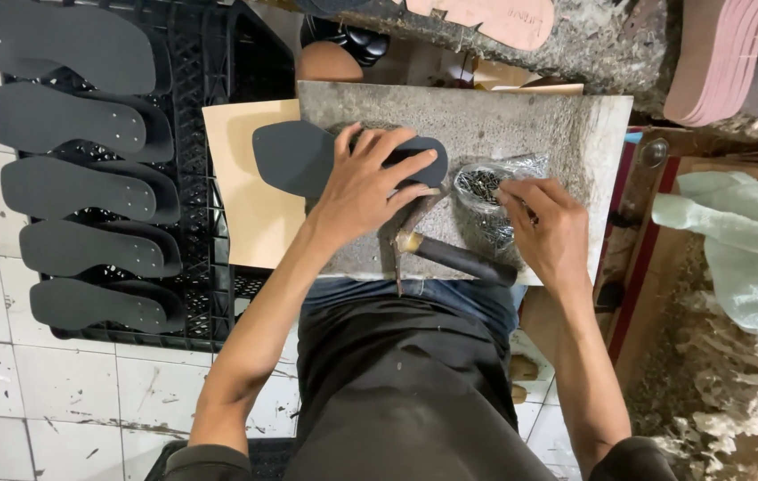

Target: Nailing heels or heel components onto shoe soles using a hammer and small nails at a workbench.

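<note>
White floor tiles, scuffed and stained, lie under a cramped workspot where a grey stone slab (521,120) rests across the person's lap in place of a table. On the slab lies a dark shoe sole (299,158), flat, its wider end reaching past the slab's left edge over a sheet of tan card (250,205). The left hand (365,187) presses down on the sole with fingers spread, holding nothing closed in its grip. The right hand (550,227) has its fingertips pinched together at a crumpled clear bag of small nails (486,191), just beside the sole; whether a nail is already between them I cannot tell. A hammer (450,254) lies on the slab's near edge between the two hands (its dark handle points toward the right wrist).

The sole looks thin, light and somewhat flexible, stiff enough to keep its shape, probably best steadied by flat pressure on its middle or taken by the edge.

To the left, more dark soles (76,187) are laid in a row on a black plastic crate (210,80).
</note>
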